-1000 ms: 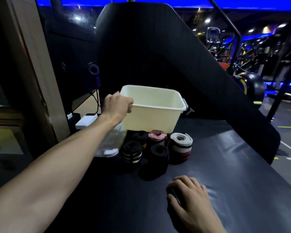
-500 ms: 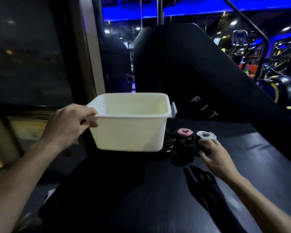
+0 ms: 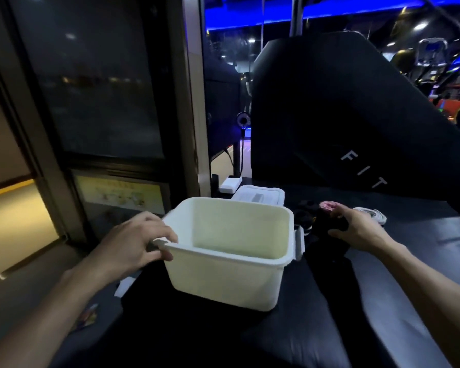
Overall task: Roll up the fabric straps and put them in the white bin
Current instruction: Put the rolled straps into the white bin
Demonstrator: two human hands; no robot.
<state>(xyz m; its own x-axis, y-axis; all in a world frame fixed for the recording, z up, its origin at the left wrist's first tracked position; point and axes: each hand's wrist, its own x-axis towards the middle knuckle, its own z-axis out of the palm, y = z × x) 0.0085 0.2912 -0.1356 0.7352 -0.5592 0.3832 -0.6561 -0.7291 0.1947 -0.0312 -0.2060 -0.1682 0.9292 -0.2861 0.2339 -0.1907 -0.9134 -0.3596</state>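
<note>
At the near left of the black counter [image 3: 398,274] we have the white bin [image 3: 231,258], and it holds nothing that we can see, so we judge the rolling finished and the loading only about to start. Our left hand [image 3: 133,243] grips the bin by its grey side handle, fingers curled over the rim. To the right, a little farther off, our right hand [image 3: 356,229] closes on a black rolled strap [image 3: 327,223], thumb under and fingers over it, just beside the bin's right wall. Next we need to lift that roll clear of its neighbours, carry it left over the rim and let go without it uncoiling. Just beyond the fingers stand the pink roll [image 3: 328,205] and the white roll [image 3: 372,215]; further dark rolls [image 3: 303,216] sit between them and the bin, hard to count in the gloom.
</note>
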